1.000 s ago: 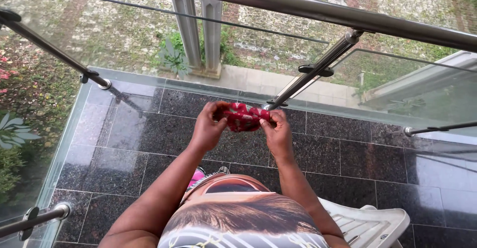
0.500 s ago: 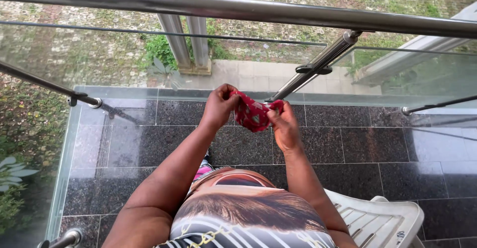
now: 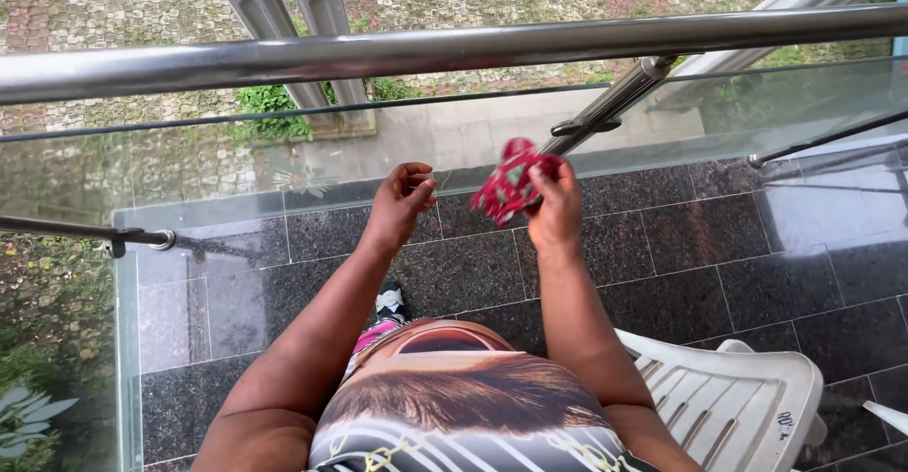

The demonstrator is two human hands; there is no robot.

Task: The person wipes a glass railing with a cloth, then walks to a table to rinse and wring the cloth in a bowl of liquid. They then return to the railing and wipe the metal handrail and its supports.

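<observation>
Head view, looking down over a balcony. Right hand (image 3: 556,209) pinching a small red patterned cloth (image 3: 509,184), bunched into a wad, just below the steel handrail (image 3: 426,50) and close to its slanted post (image 3: 615,103). Left hand (image 3: 400,203) beside the cloth, apart from it, fingers loosely curled and holding nothing. Soft, light, limp fabric by the look of it; likely to flop and unfold, so best gripped by a hem or corner with fingertips. Possibly damp, hard to tell from here. White plastic chair (image 3: 747,406) low and right of the handrail, seat bare where visible. No containers in sight.
</observation>
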